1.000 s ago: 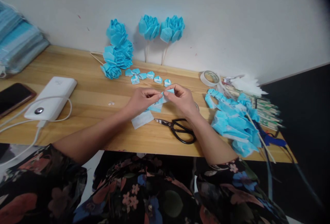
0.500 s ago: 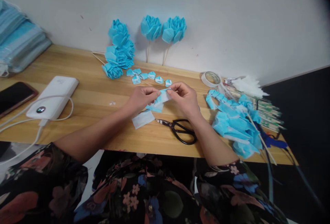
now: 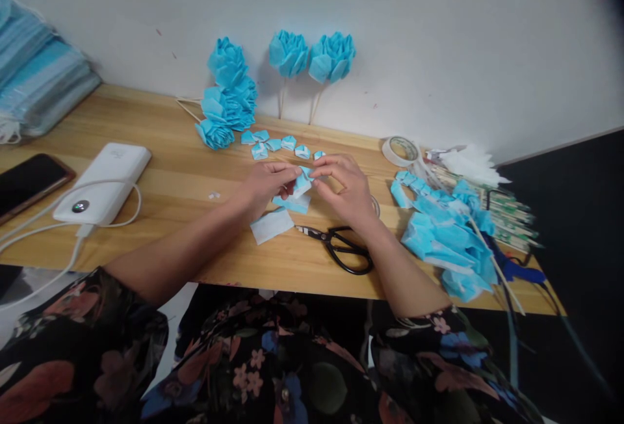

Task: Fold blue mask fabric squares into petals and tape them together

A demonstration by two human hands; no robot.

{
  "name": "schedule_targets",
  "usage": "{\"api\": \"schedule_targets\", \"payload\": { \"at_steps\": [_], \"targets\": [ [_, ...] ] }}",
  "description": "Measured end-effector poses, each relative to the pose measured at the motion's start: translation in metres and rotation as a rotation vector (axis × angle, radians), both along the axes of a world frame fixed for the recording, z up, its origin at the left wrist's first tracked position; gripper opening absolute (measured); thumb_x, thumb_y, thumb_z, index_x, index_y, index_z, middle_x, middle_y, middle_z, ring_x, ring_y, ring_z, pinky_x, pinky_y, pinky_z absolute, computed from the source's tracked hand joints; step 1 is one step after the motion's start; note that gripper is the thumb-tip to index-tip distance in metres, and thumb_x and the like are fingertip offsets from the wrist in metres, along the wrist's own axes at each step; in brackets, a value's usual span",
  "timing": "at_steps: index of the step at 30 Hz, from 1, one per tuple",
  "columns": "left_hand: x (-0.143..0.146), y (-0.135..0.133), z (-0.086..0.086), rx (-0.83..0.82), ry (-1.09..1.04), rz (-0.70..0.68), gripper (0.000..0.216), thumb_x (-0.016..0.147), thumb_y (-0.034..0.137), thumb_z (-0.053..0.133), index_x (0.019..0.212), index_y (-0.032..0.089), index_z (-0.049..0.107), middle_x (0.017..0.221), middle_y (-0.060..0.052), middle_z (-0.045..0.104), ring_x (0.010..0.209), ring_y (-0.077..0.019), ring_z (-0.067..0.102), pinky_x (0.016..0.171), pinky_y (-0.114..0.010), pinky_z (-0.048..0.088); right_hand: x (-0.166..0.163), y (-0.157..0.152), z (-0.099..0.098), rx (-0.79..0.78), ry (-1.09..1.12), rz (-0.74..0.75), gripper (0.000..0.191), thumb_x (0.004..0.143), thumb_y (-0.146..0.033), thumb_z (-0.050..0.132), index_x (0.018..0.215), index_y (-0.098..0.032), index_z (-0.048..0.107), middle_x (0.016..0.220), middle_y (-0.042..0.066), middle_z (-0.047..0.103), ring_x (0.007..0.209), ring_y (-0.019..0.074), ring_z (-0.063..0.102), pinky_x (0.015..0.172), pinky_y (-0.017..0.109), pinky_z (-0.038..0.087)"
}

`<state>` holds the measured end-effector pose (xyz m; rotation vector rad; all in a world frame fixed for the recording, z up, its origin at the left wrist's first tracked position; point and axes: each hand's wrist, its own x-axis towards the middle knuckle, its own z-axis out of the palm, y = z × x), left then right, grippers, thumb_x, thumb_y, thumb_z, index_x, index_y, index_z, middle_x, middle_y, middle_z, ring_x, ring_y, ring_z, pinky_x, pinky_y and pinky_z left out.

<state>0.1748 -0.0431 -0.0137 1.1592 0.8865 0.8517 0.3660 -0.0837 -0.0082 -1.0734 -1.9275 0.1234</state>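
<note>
My left hand [image 3: 266,184] and my right hand [image 3: 342,188] meet over the wooden table [image 3: 170,177], both pinching a small folded blue piece [image 3: 303,181] between their fingertips. Under the hands lie more cut blue pieces [image 3: 293,203] and a white rectangular piece [image 3: 271,225]. A row of several small folded blue petals [image 3: 281,145] lies just beyond the hands. Black scissors [image 3: 338,246] rest on the table below my right wrist.
Blue fabric flowers [image 3: 227,100] lie at the wall, two more flowers on sticks [image 3: 312,60] lean against it. A tape roll [image 3: 400,150], blue mask scraps [image 3: 446,235] and sticks sit right. A white power bank [image 3: 104,183], phone [image 3: 26,180] and stacked masks [image 3: 36,79] sit left.
The blue strip that was stretched between my fingers is now folded into a smaller piece. My hands have come closer together and dropped slightly toward the table.
</note>
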Motion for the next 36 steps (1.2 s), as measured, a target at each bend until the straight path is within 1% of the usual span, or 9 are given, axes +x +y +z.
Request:
{"api": "schedule_targets", "payload": {
  "at_steps": [7,10,15,20,24,29,32,34,36],
  "targets": [
    [-0.0017,-0.0008,-0.0003,-0.007,-0.050,-0.045,0.030,0.076,0.044,0.078,0.071,0.014,0.072,0.062,-0.001,0.061,0.054,-0.0090,0.051,0.054,-0.025,0.040,0.0012,0.0007,-0.0008,0.000,-0.025,-0.002,0.009,0.092,-0.019,0.066,0.093,-0.027,0.070,0.108,0.003,0.076,0.105,0.0231,0.069,0.096,0.045,0.053],
    [-0.0017,-0.0006,-0.0010,-0.010,-0.048,-0.036,0.033,0.073,0.047,0.081,0.072,0.015,0.073,0.063,-0.001,0.062,0.054,-0.0089,0.050,0.054,-0.025,0.040,0.0015,0.0014,-0.0017,0.001,-0.031,0.001,0.009,0.093,-0.019,0.065,0.093,-0.027,0.070,0.109,0.003,0.075,0.105,0.0233,0.069,0.096,0.045,0.053],
    [-0.0008,-0.0010,0.0010,0.003,-0.017,-0.019,0.036,0.070,0.050,0.083,0.071,0.015,0.073,0.061,0.000,0.061,0.053,-0.0083,0.049,0.053,-0.024,0.038,0.0011,0.0021,-0.0033,0.050,-0.070,0.011,0.010,0.093,-0.019,0.064,0.093,-0.027,0.069,0.108,0.003,0.075,0.105,0.0226,0.069,0.095,0.043,0.053],
    [-0.0007,-0.0016,0.0022,0.033,0.007,-0.013,0.035,0.071,0.050,0.082,0.070,0.016,0.073,0.056,0.001,0.058,0.052,-0.0082,0.047,0.052,-0.024,0.036,0.0012,0.0020,-0.0041,0.047,-0.084,0.019,0.011,0.093,-0.019,0.063,0.094,-0.027,0.070,0.109,0.003,0.075,0.105,0.0229,0.068,0.095,0.044,0.052],
    [-0.0006,-0.0007,0.0006,0.032,0.019,0.008,0.031,0.072,0.046,0.081,0.072,0.016,0.074,0.057,0.001,0.058,0.051,-0.0082,0.047,0.051,-0.025,0.035,0.0010,0.0020,-0.0037,0.038,-0.086,0.027,0.013,0.093,-0.019,0.062,0.094,-0.028,0.071,0.108,0.004,0.075,0.105,0.0240,0.067,0.095,0.045,0.052],
    [0.0006,-0.0005,0.0006,0.023,0.013,0.028,0.027,0.072,0.042,0.079,0.070,0.017,0.071,0.060,0.002,0.058,0.051,-0.0074,0.045,0.050,-0.024,0.035,-0.0006,-0.0010,0.0010,-0.065,-0.051,0.021,0.013,0.092,-0.021,0.061,0.092,-0.029,0.071,0.110,0.003,0.075,0.108,0.0255,0.067,0.100,0.050,0.051],
    [0.0018,-0.0013,0.0014,0.025,-0.024,0.049,0.025,0.072,0.040,0.078,0.073,0.017,0.072,0.063,0.002,0.059,0.052,-0.0071,0.045,0.050,-0.024,0.037,-0.0009,-0.0024,0.0024,-0.203,0.131,0.026,0.012,0.094,-0.028,0.058,0.100,-0.027,0.069,0.114,0.004,0.075,0.111,0.0237,0.068,0.098,0.045,0.054],
    [0.0024,-0.0016,0.0015,0.019,-0.057,0.052,0.025,0.071,0.040,0.080,0.075,0.016,0.072,0.064,0.002,0.060,0.053,-0.0071,0.046,0.051,-0.023,0.038,-0.0008,-0.0020,0.0013,-0.316,0.293,0.030,0.020,0.097,-0.038,0.057,0.111,-0.026,0.065,0.117,0.006,0.074,0.111,0.0220,0.068,0.093,0.039,0.058],
    [0.0027,-0.0014,0.0012,0.023,-0.082,0.049,0.027,0.069,0.040,0.081,0.076,0.016,0.073,0.065,0.002,0.060,0.053,-0.0070,0.047,0.051,-0.023,0.038,-0.0007,-0.0006,-0.0011,-0.392,0.408,0.047,0.032,0.097,-0.047,0.058,0.120,-0.025,0.062,0.119,0.007,0.073,0.112,0.0215,0.069,0.091,0.037,0.059]
  ]
}}
